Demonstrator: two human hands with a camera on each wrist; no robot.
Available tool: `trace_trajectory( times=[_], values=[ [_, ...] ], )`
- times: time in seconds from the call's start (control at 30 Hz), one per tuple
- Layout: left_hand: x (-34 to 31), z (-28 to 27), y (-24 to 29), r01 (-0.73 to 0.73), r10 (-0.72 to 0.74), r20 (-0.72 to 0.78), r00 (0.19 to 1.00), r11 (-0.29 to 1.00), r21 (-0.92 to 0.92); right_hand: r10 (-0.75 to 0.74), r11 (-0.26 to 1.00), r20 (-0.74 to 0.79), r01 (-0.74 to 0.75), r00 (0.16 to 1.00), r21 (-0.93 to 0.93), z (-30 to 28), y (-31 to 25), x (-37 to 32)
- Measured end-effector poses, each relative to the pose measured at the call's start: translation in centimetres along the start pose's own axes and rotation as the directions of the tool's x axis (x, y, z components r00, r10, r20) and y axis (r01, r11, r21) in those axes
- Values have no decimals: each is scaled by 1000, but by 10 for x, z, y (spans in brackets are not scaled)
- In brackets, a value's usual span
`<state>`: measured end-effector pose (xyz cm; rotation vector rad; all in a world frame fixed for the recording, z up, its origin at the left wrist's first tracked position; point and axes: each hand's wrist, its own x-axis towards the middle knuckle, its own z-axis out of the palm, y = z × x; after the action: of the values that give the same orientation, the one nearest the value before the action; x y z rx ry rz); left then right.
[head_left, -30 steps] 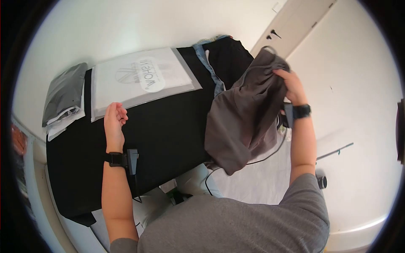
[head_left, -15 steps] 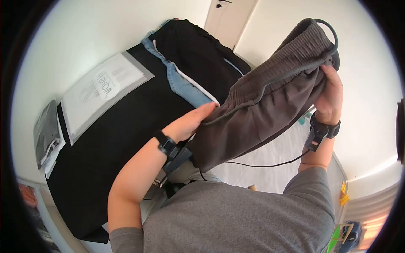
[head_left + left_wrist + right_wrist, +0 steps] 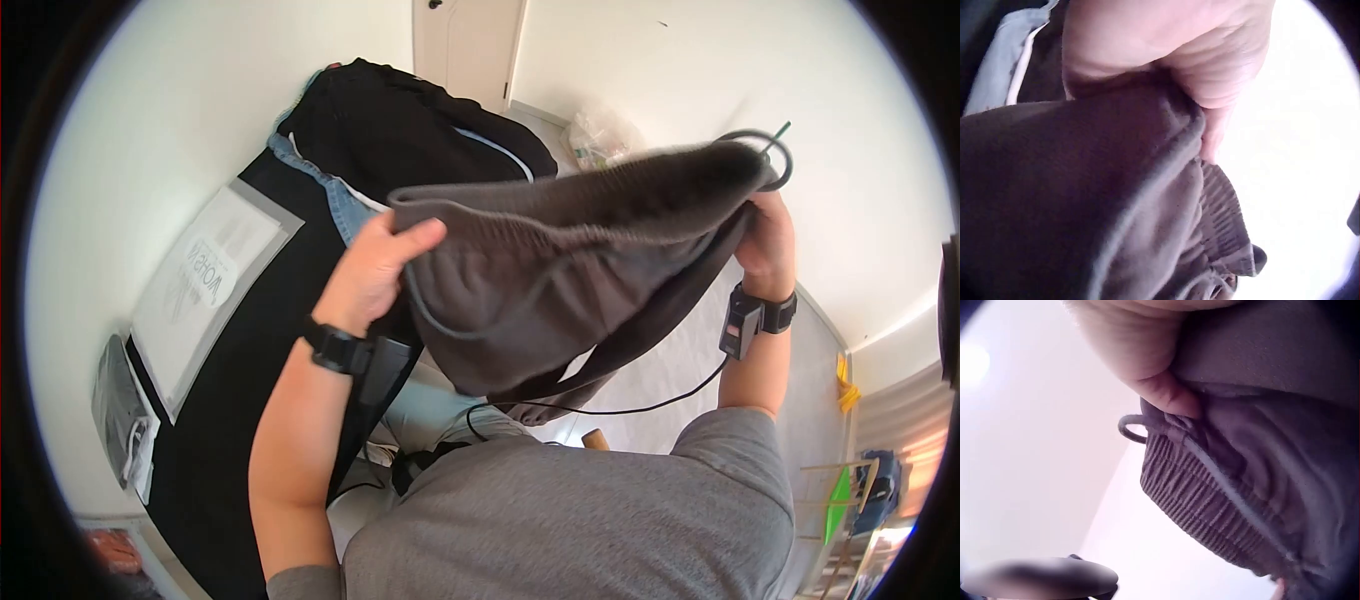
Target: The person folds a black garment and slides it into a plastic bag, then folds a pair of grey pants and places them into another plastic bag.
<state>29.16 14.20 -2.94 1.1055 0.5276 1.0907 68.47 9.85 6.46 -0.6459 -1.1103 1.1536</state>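
A brown-grey garment (image 3: 530, 290) with a gathered elastic waistband (image 3: 1191, 500) and a drawcord (image 3: 1229, 487) is held up between both hands, its waist opening at the top. My left hand (image 3: 365, 275) grips the left end of the waistband, thumb on the near side; the left wrist view shows that hand (image 3: 1166, 44) against the bunched cloth. At the other end, my right hand (image 3: 770, 240) holds the waistband below a loop of cord (image 3: 785, 165). In the right wrist view the thumb of the right hand (image 3: 1141, 356) presses into the fabric.
Black clothing (image 3: 400, 130) and blue denim (image 3: 345, 205) lie at the far end of the black-covered table (image 3: 230, 400). A flat printed packet (image 3: 205, 285) and a grey bagged item (image 3: 120, 415) are at the left. A cable (image 3: 640, 408) hangs from the right wrist. Behind stands a plastic bag (image 3: 600, 138).
My left hand has left the table area and taken hold of the garment's waistband. The garment is now spread between both hands, and the view has turned to the right.
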Motion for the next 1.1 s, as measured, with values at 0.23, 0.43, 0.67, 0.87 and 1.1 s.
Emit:
trace_trajectory(
  times=[0.23, 0.43, 0.67, 0.87, 1.1],
  values=[
    [20, 0, 30, -140, 271, -136, 953, 791, 595, -44, 861, -17, 30, 999, -507, -25, 34, -18],
    [36, 7, 30, -50, 198, -158, 967, 759, 649, 96, 887, -56, -111, 994, -448, -37, 47, -29],
    [42, 14, 29, -57, 115, -81, 990, 852, 521, 172, 807, 126, -67, 977, -587, -62, 51, -40],
    [45, 20, 36, -35, 22, 32, 999, 854, 519, -42, 823, -215, -88, 976, -561, -56, 52, -22],
    [46, 14, 47, -16, -46, 93, 995, 818, 576, -86, 858, -160, -9, 983, -514, -47, 33, -24]
  ],
)
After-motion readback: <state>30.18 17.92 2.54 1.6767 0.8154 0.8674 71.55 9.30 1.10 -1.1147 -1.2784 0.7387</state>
